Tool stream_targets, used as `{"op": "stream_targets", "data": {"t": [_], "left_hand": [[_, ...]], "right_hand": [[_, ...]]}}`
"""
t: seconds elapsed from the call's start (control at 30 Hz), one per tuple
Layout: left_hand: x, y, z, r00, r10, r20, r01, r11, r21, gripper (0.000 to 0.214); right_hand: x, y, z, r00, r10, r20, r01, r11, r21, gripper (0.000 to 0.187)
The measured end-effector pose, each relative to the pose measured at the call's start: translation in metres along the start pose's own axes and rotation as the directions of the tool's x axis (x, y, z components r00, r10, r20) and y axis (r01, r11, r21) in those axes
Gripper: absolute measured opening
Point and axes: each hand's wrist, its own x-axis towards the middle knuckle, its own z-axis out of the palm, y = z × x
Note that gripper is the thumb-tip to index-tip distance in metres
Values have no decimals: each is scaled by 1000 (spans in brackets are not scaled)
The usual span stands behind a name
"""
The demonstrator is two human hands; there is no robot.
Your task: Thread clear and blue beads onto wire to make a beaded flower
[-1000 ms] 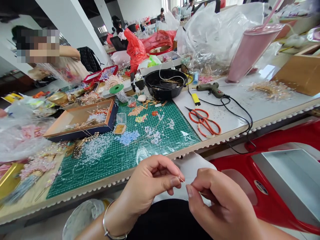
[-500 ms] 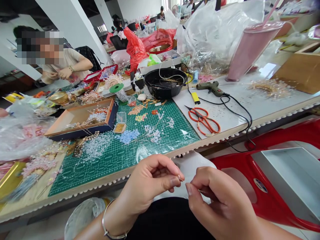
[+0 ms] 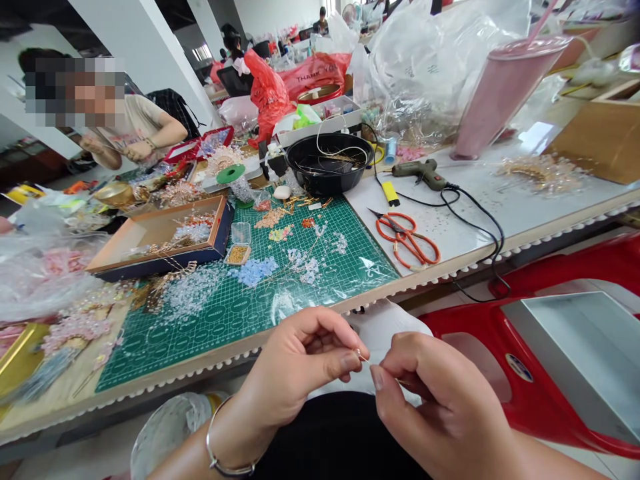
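My left hand [image 3: 305, 363], with a silver bangle on its wrist, pinches a tiny bead on a thin wire [image 3: 363, 357] between thumb and forefinger. Close by on the right, my right hand [image 3: 435, 387] pinches the same fine wire, which runs across the small gap between the fingertips. Both hands are over my lap, just in front of the table edge. Beyond them on the green cutting mat [image 3: 345, 280] lie blue flower pieces [image 3: 255, 271], clear beads [image 3: 193, 291] and a small box of gold beads [image 3: 239, 254].
Orange-handled scissors [image 3: 407, 238], a glue gun [image 3: 420, 173] with a trailing cord and a black bowl [image 3: 327, 180] are on the table. A tall pink drink [image 3: 500, 100] stands behind. Right of my hands is a red stool [image 3: 500, 360] with a grey box lid [image 3: 580, 360]. A person sits across at left.
My hands stay nearly in place, still pinching the wire; a bit more of it shows between the fingertips. The person across has shifted their hands slightly.
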Motion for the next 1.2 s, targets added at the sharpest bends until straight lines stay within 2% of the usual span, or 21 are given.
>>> {"op": "stream_targets", "data": {"t": [0.13, 0.3, 0.5, 0.67, 0.77, 0.9, 1.03, 1.1, 1.13, 1.17, 1.2], "left_hand": [[-2, 0, -2, 1000, 28, 10, -28, 999, 23, 12], [-3, -2, -4, 994, 111, -16, -107, 983, 148, 19], [-2, -4, -4, 996, 94, -1, -92, 984, 153, 23], [-4, 2, -1, 996, 84, -23, -70, 927, 369, 15], [-3, 5, -1, 993, 110, -39, -70, 830, 553, 12], [1, 8, 0, 993, 113, -39, -50, 684, 728, 22], [18, 19, -2, 992, 12, 125, -103, 645, 757, 17], [38, 26, -8, 982, 43, 181, -172, 590, 789, 16], [51, 29, -12, 981, 90, 173, -194, 513, 836, 18], [66, 31, -16, 975, 173, 142, -198, 371, 907, 21], [82, 31, -21, 952, 286, 106, -156, 161, 974, 23]], "right_hand": [[-2, 2, 0, 1000, -20, 15, 20, 1000, -19, 21], [-4, 5, 1, 997, -15, 70, 17, 999, -37, 22], [-6, 9, 0, 994, -14, 105, 18, 999, -38, 22], [-4, 10, -4, 985, -9, 170, 12, 1000, -17, 18], [-4, 11, -6, 964, 81, 253, -95, 994, 45, 9], [-6, 16, -7, 911, 214, 353, -288, 942, 172, 14], [-10, 26, -6, 884, 357, 303, -411, 902, 134, 11], [-11, 30, -6, 875, 400, 272, -446, 884, 138, 11], [-11, 32, -6, 868, 415, 272, -465, 871, 156, 11], [-12, 32, -7, 864, 421, 276, -477, 860, 184, 11], [-12, 33, -7, 863, 421, 278, -483, 850, 213, 12]]}}
